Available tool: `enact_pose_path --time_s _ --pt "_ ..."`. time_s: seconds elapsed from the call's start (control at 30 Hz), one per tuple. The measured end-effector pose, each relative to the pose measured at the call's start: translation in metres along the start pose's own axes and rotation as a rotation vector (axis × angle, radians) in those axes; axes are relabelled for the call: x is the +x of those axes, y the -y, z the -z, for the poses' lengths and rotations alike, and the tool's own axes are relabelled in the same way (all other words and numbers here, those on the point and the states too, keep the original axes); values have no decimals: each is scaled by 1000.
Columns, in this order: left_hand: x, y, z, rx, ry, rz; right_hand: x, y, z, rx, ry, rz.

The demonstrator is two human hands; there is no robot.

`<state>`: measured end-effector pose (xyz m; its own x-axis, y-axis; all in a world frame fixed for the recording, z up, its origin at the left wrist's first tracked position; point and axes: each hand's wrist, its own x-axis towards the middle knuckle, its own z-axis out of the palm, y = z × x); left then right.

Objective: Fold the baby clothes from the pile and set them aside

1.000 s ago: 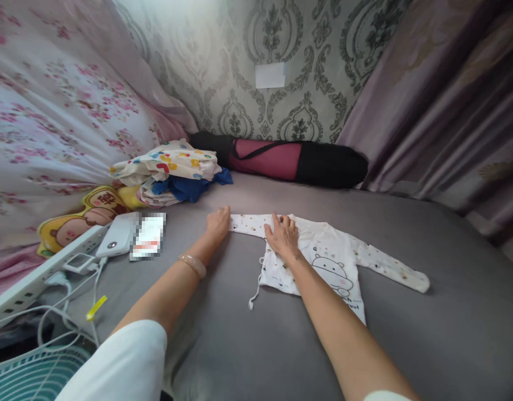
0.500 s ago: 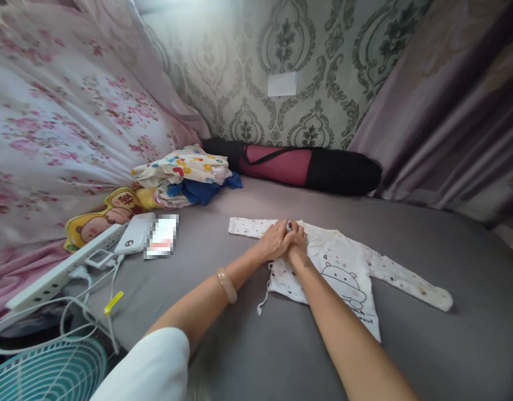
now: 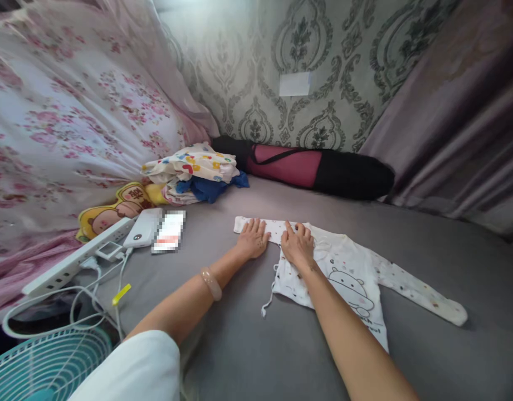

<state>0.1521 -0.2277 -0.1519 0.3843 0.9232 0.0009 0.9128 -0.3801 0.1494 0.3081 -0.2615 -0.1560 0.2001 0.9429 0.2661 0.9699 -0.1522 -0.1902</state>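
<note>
A white baby top point(image 3: 335, 262) with a cartoon animal print lies spread on the grey bed sheet point(image 3: 239, 312), one sleeve to each side. My left hand point(image 3: 253, 239) rests flat on the left sleeve near its cuff, fingers stretched and apart. At the shoulder end of that same sleeve, my right hand point(image 3: 298, 243) presses on the cloth. Its index finger points forward while the other fingers bend a little. A thin tie string point(image 3: 265, 307) hangs off the top's left side onto the sheet. The cloth under both palms is hidden.
To the left are a power strip point(image 3: 78, 256) with cables, a white power bank point(image 3: 143, 228), a blurred phone point(image 3: 169, 232) and a teal fan point(image 3: 51, 362). Behind lie piled clothes point(image 3: 201, 167), a yellow cushion point(image 3: 110, 214) and a long black and maroon bag point(image 3: 289, 167).
My left hand has moved left along the sleeve, away from my right hand; the two were together at the shoulder before. My right hand stays near the shoulder. The view has shifted slightly.
</note>
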Motion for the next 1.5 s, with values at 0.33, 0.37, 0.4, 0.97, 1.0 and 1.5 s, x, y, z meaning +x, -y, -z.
enact_pose_path --time_s 0.33,0.37,0.4,0.97,1.0,1.5 --pt "2 54 2 84 40 103 -2 6 4 70 33 -31" --pt "4 53 4 78 54 111 0 5 8 98 75 -38" --pt "7 49 6 75 56 120 3 2 13 145 131 -24" --pt "40 -181 -7 -143 -39 -792 -102 -287 132 13 82 -930" --pt "42 -191 -11 -161 -30 -811 -106 -288 130 9 84 -945" --pt "27 -249 -43 -91 67 -567 -103 -282 111 207 -224 -735"
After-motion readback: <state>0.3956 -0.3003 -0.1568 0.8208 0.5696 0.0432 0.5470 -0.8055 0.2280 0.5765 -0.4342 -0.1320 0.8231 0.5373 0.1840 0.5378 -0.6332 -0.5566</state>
